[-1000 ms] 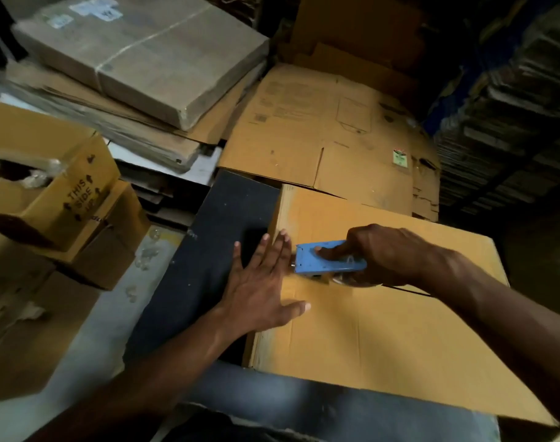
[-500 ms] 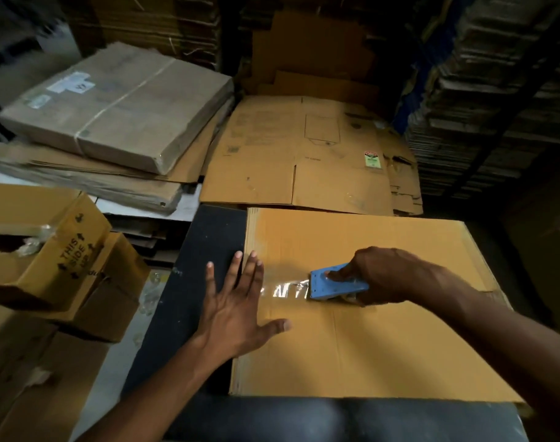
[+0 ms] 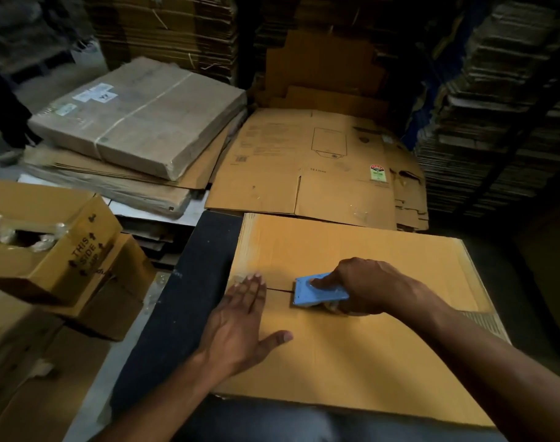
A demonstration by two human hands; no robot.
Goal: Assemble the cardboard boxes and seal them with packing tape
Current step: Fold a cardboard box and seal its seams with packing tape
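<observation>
- Cartons at 9 o'clock: an open box printed "THIS SIDE UP" (image 3: 46,247) sits on another carton; inside it show crumpled clear plastic bits, the rest of its contents too dark to tell.
- Bundle at 11 o'clock: a strapped, wrapped pack of flat cardboard (image 3: 145,119) lies on more flat sheets, not yet made up.
- Left hand (image 3: 240,327), just left of centre: flat and open, palm down on the yellow box (image 3: 352,352), grasping nothing; its fingertips (image 3: 250,279) press at the left end of the centre seam, where a patch of clear tape seems to start.
- Flattened printed carton (image 3: 307,173) at 12 o'clock, beyond the box, also unassembled.
- Right hand (image 3: 364,288), at centre: its grip is closed around the blue tape dispenser (image 3: 317,291), index finger on top, the dispenser resting on the seam.
- Progress, as I judge it: flaps are folded shut on the dark surface (image 3: 189,298); taping has barely begun, with nearly the whole seam toward 3 o'clock bare.
</observation>
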